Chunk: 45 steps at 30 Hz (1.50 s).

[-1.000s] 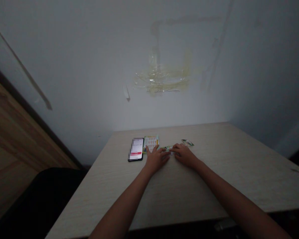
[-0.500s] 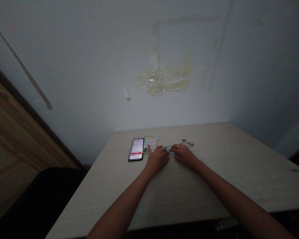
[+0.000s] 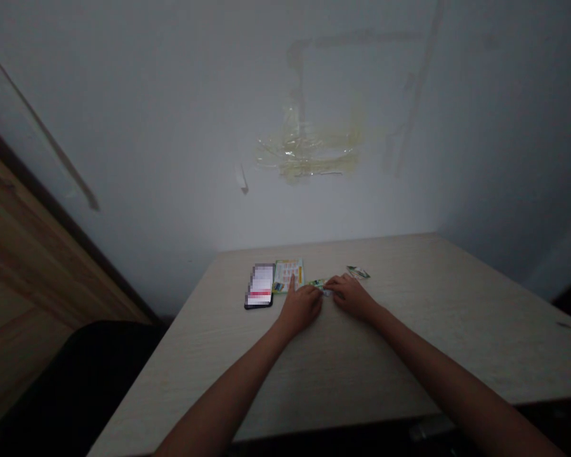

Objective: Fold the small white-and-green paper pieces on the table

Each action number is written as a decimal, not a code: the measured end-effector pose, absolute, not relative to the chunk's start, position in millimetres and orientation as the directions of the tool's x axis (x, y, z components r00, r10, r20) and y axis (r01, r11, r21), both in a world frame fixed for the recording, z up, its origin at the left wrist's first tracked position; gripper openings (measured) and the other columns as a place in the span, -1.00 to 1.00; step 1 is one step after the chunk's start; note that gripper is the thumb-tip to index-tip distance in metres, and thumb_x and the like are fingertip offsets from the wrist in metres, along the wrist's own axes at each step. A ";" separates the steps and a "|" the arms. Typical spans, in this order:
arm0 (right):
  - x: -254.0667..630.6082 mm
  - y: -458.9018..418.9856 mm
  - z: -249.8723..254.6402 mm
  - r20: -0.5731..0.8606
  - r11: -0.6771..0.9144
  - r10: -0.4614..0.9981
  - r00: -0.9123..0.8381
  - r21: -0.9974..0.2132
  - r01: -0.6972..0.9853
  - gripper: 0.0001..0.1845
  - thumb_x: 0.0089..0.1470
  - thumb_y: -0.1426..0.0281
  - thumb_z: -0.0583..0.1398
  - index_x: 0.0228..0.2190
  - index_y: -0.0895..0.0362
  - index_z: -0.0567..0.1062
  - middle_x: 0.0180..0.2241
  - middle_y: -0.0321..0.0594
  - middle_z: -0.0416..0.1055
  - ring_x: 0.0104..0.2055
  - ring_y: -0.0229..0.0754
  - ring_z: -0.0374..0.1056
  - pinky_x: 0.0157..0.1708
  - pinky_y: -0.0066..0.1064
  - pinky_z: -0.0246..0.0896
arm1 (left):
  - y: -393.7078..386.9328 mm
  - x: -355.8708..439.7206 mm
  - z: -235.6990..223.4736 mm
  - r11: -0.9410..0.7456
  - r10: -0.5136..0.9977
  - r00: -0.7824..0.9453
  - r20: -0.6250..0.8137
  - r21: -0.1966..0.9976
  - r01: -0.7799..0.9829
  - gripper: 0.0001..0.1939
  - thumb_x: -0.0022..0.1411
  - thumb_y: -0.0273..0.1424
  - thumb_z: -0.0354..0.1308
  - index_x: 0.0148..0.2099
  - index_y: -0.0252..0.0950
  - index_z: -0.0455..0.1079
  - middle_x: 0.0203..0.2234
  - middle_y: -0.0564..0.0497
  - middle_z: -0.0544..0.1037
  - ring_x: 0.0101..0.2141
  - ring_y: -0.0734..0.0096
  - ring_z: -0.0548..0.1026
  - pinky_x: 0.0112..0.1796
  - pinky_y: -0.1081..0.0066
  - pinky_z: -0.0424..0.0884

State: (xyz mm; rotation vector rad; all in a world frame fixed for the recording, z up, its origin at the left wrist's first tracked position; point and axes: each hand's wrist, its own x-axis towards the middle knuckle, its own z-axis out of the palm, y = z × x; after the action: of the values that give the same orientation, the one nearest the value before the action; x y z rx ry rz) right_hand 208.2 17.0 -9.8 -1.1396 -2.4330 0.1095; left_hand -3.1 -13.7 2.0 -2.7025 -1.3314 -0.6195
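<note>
Small green printed piece (image 3: 316,283) is being worked flat on the table (image 3: 361,374), between both hands, right of the larger printed card (image 3: 286,270). Step in hand, as judged: piece is being steadied and handled with the fingertips, possibly folded or pressed; which of these cannot be told.

Left hand (image 3: 302,306): fingers are gathered and curled at the piece's left and near side, thumb is stretched away over the card's lower part. Whether the piece is clamped or only pressed cannot be told. Right hand (image 3: 352,297): fingertips are brought close together at the piece's right end; pinch or press is not shown.

Next move seems to call for light, even fingertip pressure, with one side held down while the other is worked.

Long axis of the visible part runs roughly left to right, about along the table's far edge. Both ends are partly covered, so no front end can be given.

Phone (image 3: 261,285) is laid just left of the card, screen lit. Small scrap (image 3: 358,272) is left beyond the right hand.
</note>
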 end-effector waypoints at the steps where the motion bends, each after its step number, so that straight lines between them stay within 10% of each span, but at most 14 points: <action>1: 208.1 16.4 -9.2 0.363 0.655 0.747 -0.557 -0.256 0.711 -0.52 0.05 0.56 0.12 0.01 0.07 0.49 -0.05 -0.13 0.43 -0.03 -0.05 0.22 0.02 -0.17 0.13 | -13.5 -3.3 2.6 -0.623 0.748 0.546 0.378 0.115 0.774 -0.77 0.35 -0.37 -0.04 -0.06 -0.17 0.42 -0.18 0.01 0.56 -0.10 0.32 0.49 0.26 -0.17 -0.34; 28: 207.2 15.4 -6.9 0.392 0.688 0.717 -0.577 -0.265 0.676 -0.52 0.03 0.60 0.09 -0.02 0.11 0.49 0.03 -0.15 0.45 -0.02 -0.07 0.24 0.05 -0.17 0.14 | -18.2 -7.1 2.4 -0.586 0.778 0.490 0.392 0.175 0.791 -0.72 0.36 -0.30 -0.02 0.05 -0.08 0.41 0.03 -0.02 0.50 0.08 0.23 0.39 0.22 -0.29 -0.45; 45: 211.7 18.6 -9.8 0.386 0.705 0.707 -0.592 -0.318 0.634 -0.52 0.02 0.60 0.09 -0.01 0.13 0.49 0.04 -0.17 0.45 0.01 -0.06 0.23 0.08 -0.19 0.14 | -15.3 -6.8 3.9 -0.601 0.752 0.526 0.399 0.086 0.794 -0.75 0.38 -0.26 -0.05 -0.08 -0.16 0.43 -0.17 0.00 0.54 -0.06 0.27 0.45 0.24 -0.22 -0.30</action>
State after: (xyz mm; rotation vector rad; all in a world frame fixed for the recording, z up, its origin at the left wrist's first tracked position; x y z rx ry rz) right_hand 211.7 18.6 -9.8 -1.0280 -2.4228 0.2003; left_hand -6.8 -15.3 3.9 -2.6497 -1.3477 -0.6127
